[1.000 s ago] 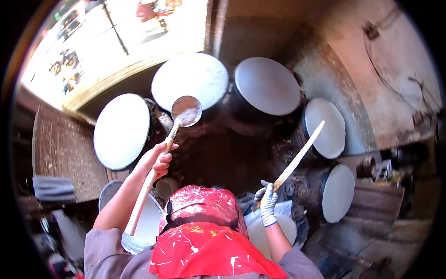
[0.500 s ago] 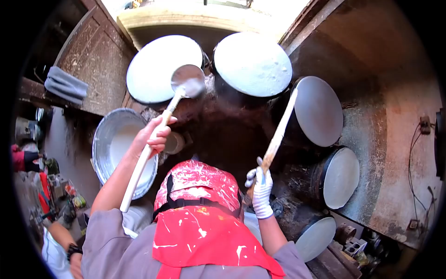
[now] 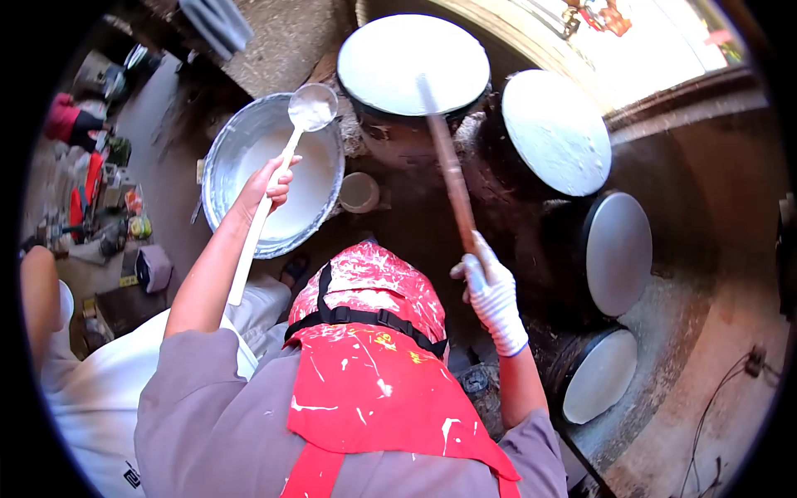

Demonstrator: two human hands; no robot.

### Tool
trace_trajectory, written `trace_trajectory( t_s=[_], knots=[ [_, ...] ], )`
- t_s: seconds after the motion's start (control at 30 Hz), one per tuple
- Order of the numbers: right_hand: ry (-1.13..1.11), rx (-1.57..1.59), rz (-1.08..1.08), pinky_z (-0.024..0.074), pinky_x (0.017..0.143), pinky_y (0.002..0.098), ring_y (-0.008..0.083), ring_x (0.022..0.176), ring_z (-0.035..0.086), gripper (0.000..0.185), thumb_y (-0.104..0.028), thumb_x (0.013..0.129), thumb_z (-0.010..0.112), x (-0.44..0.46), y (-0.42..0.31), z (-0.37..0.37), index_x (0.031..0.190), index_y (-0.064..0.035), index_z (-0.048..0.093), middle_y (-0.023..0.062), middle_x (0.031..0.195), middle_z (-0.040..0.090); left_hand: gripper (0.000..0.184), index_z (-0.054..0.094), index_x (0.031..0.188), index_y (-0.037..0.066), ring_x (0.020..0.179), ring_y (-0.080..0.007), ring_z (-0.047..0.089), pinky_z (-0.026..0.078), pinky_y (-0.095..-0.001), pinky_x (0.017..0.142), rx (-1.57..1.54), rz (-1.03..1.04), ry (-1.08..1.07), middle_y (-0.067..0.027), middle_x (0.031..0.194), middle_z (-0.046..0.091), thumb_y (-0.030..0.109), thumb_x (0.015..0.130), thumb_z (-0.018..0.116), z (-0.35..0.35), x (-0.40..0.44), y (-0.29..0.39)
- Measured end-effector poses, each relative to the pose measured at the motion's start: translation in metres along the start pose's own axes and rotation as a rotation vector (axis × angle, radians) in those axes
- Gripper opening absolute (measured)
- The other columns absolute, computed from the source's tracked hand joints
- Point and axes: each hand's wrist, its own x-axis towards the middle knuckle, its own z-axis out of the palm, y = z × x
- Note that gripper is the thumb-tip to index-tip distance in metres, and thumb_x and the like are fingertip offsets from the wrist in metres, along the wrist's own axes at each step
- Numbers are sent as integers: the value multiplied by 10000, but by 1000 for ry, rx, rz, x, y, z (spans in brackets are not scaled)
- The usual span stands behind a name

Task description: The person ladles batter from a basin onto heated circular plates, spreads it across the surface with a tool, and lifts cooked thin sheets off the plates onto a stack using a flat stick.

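Observation:
My bare left hand (image 3: 271, 187) is wrapped round the pale handle of a ladle (image 3: 313, 108). The ladle's bowl, with white residue in it, is over the far rim of a large tub (image 3: 217, 195) of white liquid. In my right hand (image 3: 496, 299), which wears a white glove, is a wooden stick (image 3: 451, 170). Its blurred far end overlaps the white round top of a pot (image 3: 390, 62); whether it touches cannot be told. A red, white-splashed cap with a neck flap (image 3: 374, 382) fills the lower middle, between my arms.
More round-topped pots curve along the right: a white one (image 3: 556, 133), a greyish one (image 3: 618, 253) and a lower one (image 3: 602, 378). A small round container (image 3: 359, 192) stands beside the tub. A person in white clothing (image 3: 124, 382) is at lower left. Cables (image 3: 714, 398) hang at right.
The view has turned left. The ladle has moved from the far-left pot top to the tub's rim. The stick has swung left from the greyish pot to that far-left pot top.

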Motion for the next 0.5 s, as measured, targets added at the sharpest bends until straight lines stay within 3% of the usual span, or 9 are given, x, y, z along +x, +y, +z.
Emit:
trace_trajectory(
  t_s=[0.1,0.3,0.4,0.5],
  knots=[
    [-139,-461,-297,477,635,429,353,669,600,438,-216,854,471,37,-20,37,1278,-125,410,181,749,620,336,452,1124,42,392,-10,315,267,-158,356,56,12,180,10,650,424,294,902,460,-61,21,-20],
    [-421,-768,-428,475,630,428,323,698,608,450,-215,822,488,116,-58,134,1203,19,433,176,776,624,270,482,1013,48,394,-85,385,331,-231,351,220,-68,534,-43,627,481,283,879,473,-156,76,-68],
    [-450,-796,-422,490,655,415,312,740,622,377,-153,810,469,149,-51,182,1151,8,479,171,818,638,269,475,1002,33,386,-113,418,359,-275,347,367,-122,636,-57,614,488,268,872,466,-177,100,-87],
    [-458,-778,-304,504,654,412,328,749,636,239,-92,769,466,167,-36,221,937,-18,617,184,816,647,250,519,896,13,374,-145,447,374,-315,351,488,-131,674,-63,549,483,252,874,454,-196,125,-112]
  ],
)
